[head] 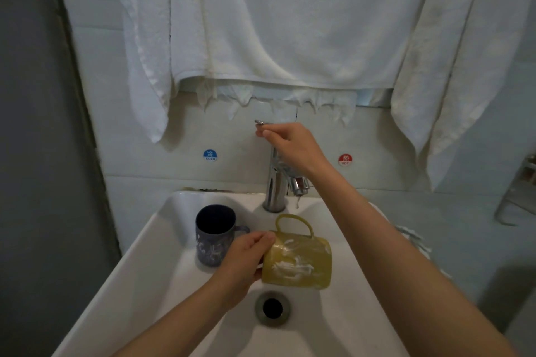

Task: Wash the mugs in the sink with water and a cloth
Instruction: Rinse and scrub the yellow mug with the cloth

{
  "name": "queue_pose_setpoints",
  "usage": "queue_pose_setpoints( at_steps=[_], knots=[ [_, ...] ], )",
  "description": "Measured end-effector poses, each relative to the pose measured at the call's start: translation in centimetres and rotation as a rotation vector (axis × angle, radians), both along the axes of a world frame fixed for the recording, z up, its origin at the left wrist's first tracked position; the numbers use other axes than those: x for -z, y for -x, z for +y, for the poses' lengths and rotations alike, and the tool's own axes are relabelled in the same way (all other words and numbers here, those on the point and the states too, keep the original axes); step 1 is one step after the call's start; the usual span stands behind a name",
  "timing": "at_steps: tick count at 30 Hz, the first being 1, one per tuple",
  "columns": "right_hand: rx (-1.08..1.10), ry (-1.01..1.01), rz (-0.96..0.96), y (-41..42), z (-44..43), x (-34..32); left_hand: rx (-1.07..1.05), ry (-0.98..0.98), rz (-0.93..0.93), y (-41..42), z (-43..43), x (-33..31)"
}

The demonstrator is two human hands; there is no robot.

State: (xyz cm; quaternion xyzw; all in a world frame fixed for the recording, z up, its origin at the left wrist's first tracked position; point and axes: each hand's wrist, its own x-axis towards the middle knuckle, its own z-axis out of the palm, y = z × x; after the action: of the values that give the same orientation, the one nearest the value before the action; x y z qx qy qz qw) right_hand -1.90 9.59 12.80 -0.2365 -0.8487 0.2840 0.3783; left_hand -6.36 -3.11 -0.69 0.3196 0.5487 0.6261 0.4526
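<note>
White towels (275, 23) hang down a tiled bathroom wall (226, 136) above a white sink (150, 264), with a blue "COLD" sticker (210, 155) and a red "HOT" sticker (345, 159) on either side of the chrome faucet (275, 182).

My left hand (246, 258) grips a yellow mug (301, 264) by its left end, fingers curled over the top edge. The mug lies on its side in the air over the basin, just behind the drain (272, 308). Its handle points up toward the faucet, and white soap streaks cross its wall. I cannot tell whether the end I hold is the mouth or the base.

My right hand (293, 145) reaches over the faucet and closes its fingers on the lever handle (259, 122), which stands raised toward the wall. A thin thread of water hangs under the spout.

A dark blue mug (213, 238) with a pale flower pattern stands upright in the basin. It is just left of my left hand and behind it, with its handle turned toward the yellow mug.

A pale cloth (412, 236) lies on the counter right of the sink, partly hidden by my right forearm.
</note>
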Motion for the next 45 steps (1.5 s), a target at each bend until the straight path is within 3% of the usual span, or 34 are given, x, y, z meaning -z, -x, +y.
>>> queue_pose_setpoints(
  at_steps=[11, 17, 19, 22, 24, 32, 38, 43, 45],
  knots=[
    [0.026, -0.050, -0.004, -0.5, 0.1, -0.1, 0.010, 0.023, 0.020, 0.2, -0.2, 0.1],
    [0.100, -0.241, 0.308, -6.3, -2.2, 4.2, 0.058, 0.043, 0.043, 0.0, 0.0, 0.6],
    [0.169, -0.164, 0.179, -8.3, -2.1, 7.4, 0.073, 0.041, 0.041, -0.3, 0.1, 0.8],
    [0.191, 0.170, -0.213, -10.3, -1.1, 11.8, 0.089, 0.018, -0.017, -0.6, 0.0, 1.2],
    [0.106, 0.380, -0.292, -10.5, -1.0, 13.3, 0.090, 0.005, -0.058, -0.7, 0.0, 1.4],
    [-0.124, 0.809, -0.129, -10.8, -2.3, 13.8, 0.074, 0.010, -0.127, -0.2, 0.1, 2.1],
    [-0.010, 0.680, -0.069, -9.7, -3.2, 14.4, 0.214, 0.008, -0.125, -0.9, 0.3, 2.7],
    [-0.133, 0.837, -0.058, -10.0, -3.4, 13.9, 0.222, 0.008, -0.117, -0.3, 0.3, 3.3],
    [-0.067, 0.812, -0.040, -9.9, -3.3, 14.2, 0.229, -0.016, -0.076, -0.6, 0.1, 3.4]
  ],
)
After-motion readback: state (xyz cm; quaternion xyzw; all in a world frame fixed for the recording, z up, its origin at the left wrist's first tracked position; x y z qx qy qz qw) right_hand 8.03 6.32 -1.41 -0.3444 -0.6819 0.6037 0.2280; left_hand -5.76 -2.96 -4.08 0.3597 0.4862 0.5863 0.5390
